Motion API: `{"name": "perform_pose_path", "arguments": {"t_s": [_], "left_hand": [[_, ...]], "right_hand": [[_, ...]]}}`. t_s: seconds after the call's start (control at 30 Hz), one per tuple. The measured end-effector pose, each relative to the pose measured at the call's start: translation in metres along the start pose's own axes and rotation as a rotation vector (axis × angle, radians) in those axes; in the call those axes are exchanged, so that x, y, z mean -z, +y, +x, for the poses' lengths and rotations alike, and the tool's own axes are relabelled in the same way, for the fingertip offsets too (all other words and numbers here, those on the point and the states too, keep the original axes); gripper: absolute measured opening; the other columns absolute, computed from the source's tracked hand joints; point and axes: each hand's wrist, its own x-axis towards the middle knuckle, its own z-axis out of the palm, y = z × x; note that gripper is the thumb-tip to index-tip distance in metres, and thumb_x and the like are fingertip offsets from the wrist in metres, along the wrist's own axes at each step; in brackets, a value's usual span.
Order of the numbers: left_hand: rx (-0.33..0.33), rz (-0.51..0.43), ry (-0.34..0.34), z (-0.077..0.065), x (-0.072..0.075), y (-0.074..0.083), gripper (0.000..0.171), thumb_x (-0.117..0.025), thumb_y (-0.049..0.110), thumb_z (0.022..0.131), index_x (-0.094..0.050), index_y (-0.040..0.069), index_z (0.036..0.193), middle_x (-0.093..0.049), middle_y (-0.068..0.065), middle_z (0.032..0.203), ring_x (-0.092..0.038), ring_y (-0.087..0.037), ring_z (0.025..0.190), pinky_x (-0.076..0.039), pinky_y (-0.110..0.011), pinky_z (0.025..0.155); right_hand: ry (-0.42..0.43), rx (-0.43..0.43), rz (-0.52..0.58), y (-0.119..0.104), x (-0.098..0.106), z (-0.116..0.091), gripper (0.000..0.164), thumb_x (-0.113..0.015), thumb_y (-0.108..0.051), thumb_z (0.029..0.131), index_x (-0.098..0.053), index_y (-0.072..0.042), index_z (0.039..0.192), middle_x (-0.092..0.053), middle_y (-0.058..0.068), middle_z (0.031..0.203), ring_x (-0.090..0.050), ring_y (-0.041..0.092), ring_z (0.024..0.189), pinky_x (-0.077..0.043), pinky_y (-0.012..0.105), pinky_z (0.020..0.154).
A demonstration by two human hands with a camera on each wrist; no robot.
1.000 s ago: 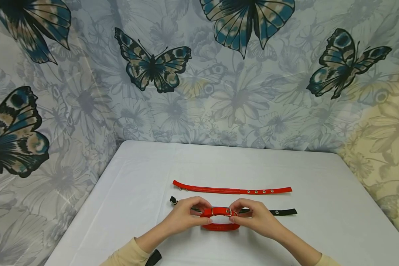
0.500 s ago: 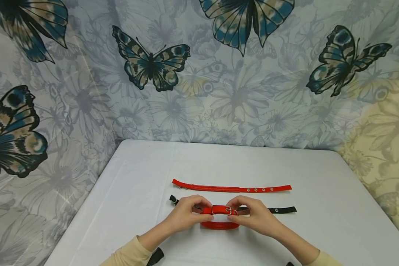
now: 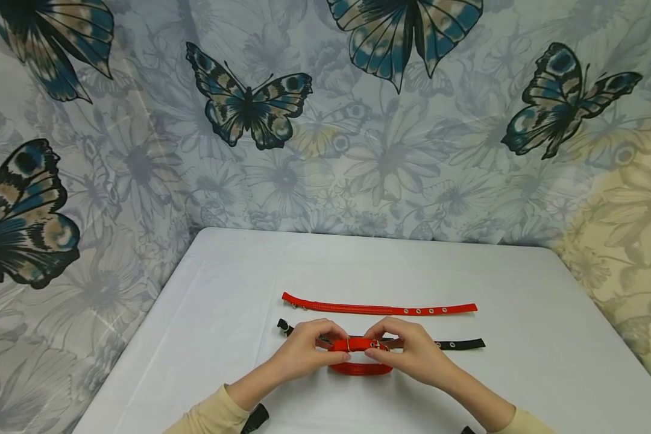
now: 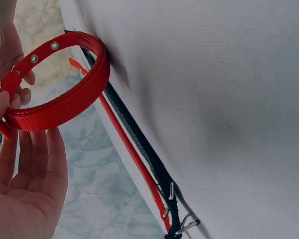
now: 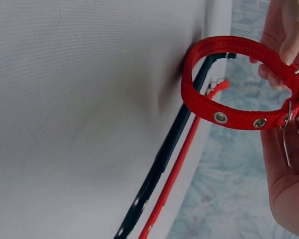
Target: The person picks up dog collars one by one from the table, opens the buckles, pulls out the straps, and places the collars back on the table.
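A red dog collar (image 3: pixel 361 369), buckled into a loop, is held upright over the front middle of the table. My left hand (image 3: pixel 306 351) pinches its top band on the left between thumb and fingers. On the right, beside the metal buckle, my right hand (image 3: pixel 412 352) grips the same band. Eyelets line the collar (image 5: pixel 234 118) in the right wrist view. Behind the hands lies a black collar (image 3: pixel 461 345), its middle partly hidden by them. Farther back, a second red collar (image 3: pixel 358 309) is stretched out straight.
The white table (image 3: pixel 239 265) reaches back to a wall cloth (image 3: pixel 390 181) printed with flowers and butterflies. A black object (image 3: pixel 256 418) shows at the left forearm, and a smaller dark piece (image 3: pixel 468 430) at the right one.
My right hand has slid a little to the left along the collar's top band, its fingertips now nearer the left hand and over the buckle. The left hand keeps its grip almost in place.
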Motion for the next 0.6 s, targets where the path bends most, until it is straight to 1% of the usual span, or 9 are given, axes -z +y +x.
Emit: {"name": "perform_pose_path", "arguments": {"t_s": [0.1, 0.23, 0.3, 0.43, 0.6], "left_hand": [[-0.021, 0.019, -0.005, 0.0004, 0.0001, 0.0012, 0.021, -0.077, 0.021, 0.085, -0.07, 0.02, 0.105, -0.066, 0.013, 0.098, -0.061, -0.005, 0.09, -0.054, -0.025, 0.08], [-0.058, 0.028, -0.001, 0.0012, -0.0003, 0.0041, 0.028, -0.077, 0.026, 0.085, -0.068, 0.02, 0.111, -0.065, 0.013, 0.097, -0.06, -0.005, 0.088, -0.054, -0.025, 0.079], [-0.079, 0.028, 0.006, 0.002, -0.0007, 0.0056, 0.029, -0.077, 0.029, 0.085, -0.068, 0.021, 0.111, -0.065, 0.013, 0.097, -0.06, -0.005, 0.088, -0.054, -0.025, 0.079], [-0.115, 0.037, 0.02, 0.0039, -0.0017, 0.008, 0.021, -0.076, 0.029, 0.086, -0.07, 0.022, 0.105, -0.066, 0.013, 0.095, -0.06, -0.005, 0.087, -0.054, -0.024, 0.078], [-0.123, 0.061, 0.032, 0.0042, -0.0034, 0.0088, 0.014, -0.075, 0.026, 0.087, -0.071, 0.02, 0.1, -0.066, 0.013, 0.093, -0.06, -0.003, 0.084, -0.054, -0.021, 0.074]], "right_hand": [[0.0, -0.002, -0.001, -0.0001, 0.0004, -0.0002, 0.012, -0.073, -0.024, 0.089, -0.068, -0.022, 0.099, -0.067, -0.008, 0.098, -0.064, 0.011, 0.091, -0.057, 0.029, 0.076], [-0.011, -0.011, -0.007, 0.0007, 0.0011, 0.0005, 0.012, -0.073, -0.027, 0.089, -0.068, -0.022, 0.099, -0.067, -0.008, 0.098, -0.064, 0.011, 0.092, -0.056, 0.027, 0.076], [-0.014, -0.012, -0.012, 0.0011, 0.0012, 0.001, 0.012, -0.073, -0.028, 0.089, -0.068, -0.023, 0.099, -0.067, -0.009, 0.098, -0.064, 0.011, 0.092, -0.056, 0.027, 0.076], [-0.015, -0.014, -0.018, 0.0012, 0.0009, 0.0021, 0.013, -0.073, -0.029, 0.089, -0.067, -0.025, 0.099, -0.067, -0.01, 0.097, -0.064, 0.011, 0.091, -0.056, 0.026, 0.075], [-0.032, 0.004, -0.029, 0.0006, 0.0009, 0.0028, 0.014, -0.073, -0.029, 0.089, -0.067, -0.024, 0.101, -0.066, -0.011, 0.097, -0.064, 0.011, 0.09, -0.056, 0.025, 0.076]]}}
